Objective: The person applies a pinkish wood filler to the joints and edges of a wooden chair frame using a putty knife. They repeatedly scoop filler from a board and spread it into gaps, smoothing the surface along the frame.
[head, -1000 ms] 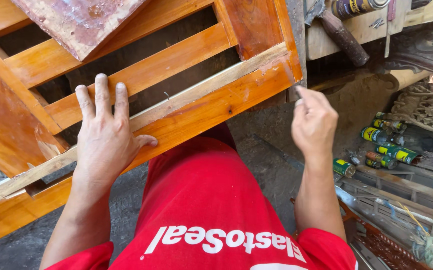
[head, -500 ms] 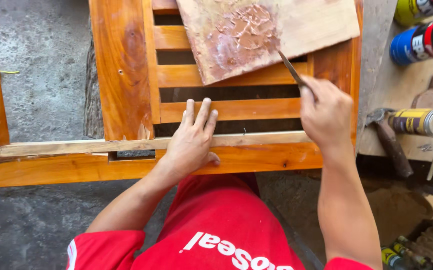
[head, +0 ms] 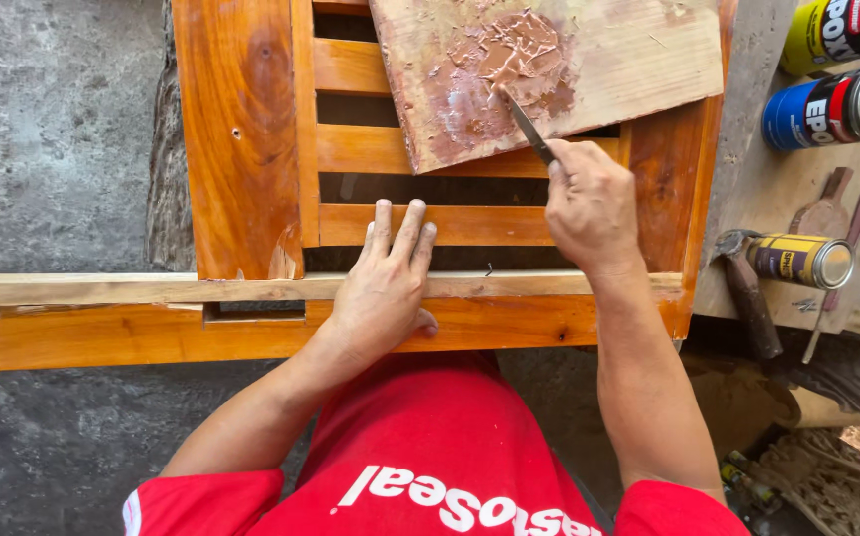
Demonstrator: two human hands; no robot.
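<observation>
My left hand (head: 384, 282) lies flat, fingers together, on the pale front rail of an orange slatted wooden frame (head: 241, 169). My right hand (head: 591, 206) grips a thin metal putty knife (head: 527, 123). Its blade tip touches a patch of reddish-brown filler paste (head: 494, 74) smeared on a loose wooden board (head: 559, 69). That board rests on top of the frame's slats, tilted to the right.
Beside the frame on the right sits a plywood sheet (head: 747, 189) with a blue can (head: 832, 104), a yellow-black can at the top (head: 837, 30) and another lying on its side (head: 799, 260), plus a hammer (head: 747, 293). Grey concrete floor (head: 53, 129) lies left.
The view swung so the frame now sits square in front. My right hand moved the putty knife up onto the paste on the board. My left hand stayed flat on the rail.
</observation>
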